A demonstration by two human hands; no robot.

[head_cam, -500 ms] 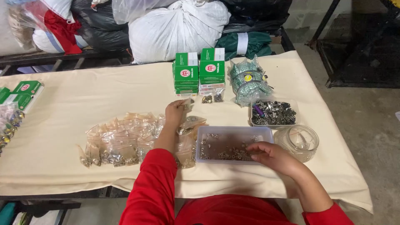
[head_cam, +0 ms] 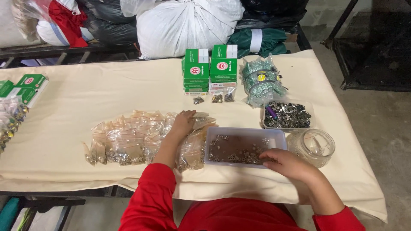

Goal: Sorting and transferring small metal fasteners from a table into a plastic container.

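Two hands are at work over a cloth-covered tabletop (head_cam: pixel 64 111). The left hand (head_cam: pixel 183 122) lies flat and spread on a heap of small clear bags (head_cam: pixel 132 139), each with a few metal bits in it; the palm seems to pin the slippery heap so it does not slide. The right hand (head_cam: pixel 286 163) rests at the near edge of a shallow pale tray (head_cam: pixel 278 136), fingers curled down toward the loose metal pieces (head_cam: pixel 237 150) scattered inside. Whether it pinches a piece I cannot tell, since the fingertips are turned under.

The tray sits just right of the bags, probably so a piece can pass from one to the other without a stretch. A second tray (head_cam: pixel 309 112), further back, holds darker metal hardware and a purple item. A clear round jar (head_cam: pixel 314 145) lies on its side just beside the first tray, touching or nearly so.

Behind these stand two stacks of green boxes (head_cam: pixel 209 68), with a few filled little bags at their foot, and a bundle of green packets (head_cam: pixel 261 81) wrapped in plastic. More green boxes (head_cam: pixel 25 85) sit at the far left edge. Stuffed sacks (head_cam: pixel 184 21) are piled beyond the tabletop.
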